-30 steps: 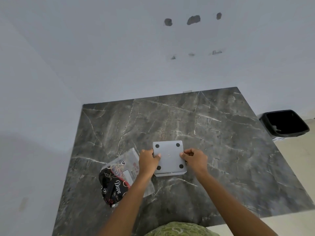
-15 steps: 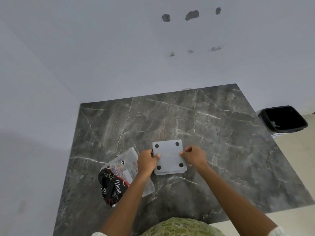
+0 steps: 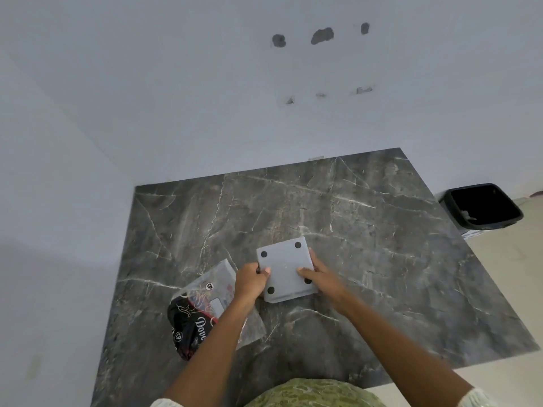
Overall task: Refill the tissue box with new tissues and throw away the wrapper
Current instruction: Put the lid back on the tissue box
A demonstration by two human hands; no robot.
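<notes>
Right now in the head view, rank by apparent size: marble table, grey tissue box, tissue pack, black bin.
1. Marble table, by far.
2. Tissue pack, partly hidden by an arm.
3. Black bin and grey tissue box look alike; the bin is farther, so unranked.

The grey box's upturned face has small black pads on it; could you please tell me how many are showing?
4, one near each corner of the grey box: far left, far right, near left, near right, partly covered by the right hand.

Soft, even, dim-bluish light; faint shadows, slight overall blur, wide-angle bending at the edges.
</notes>
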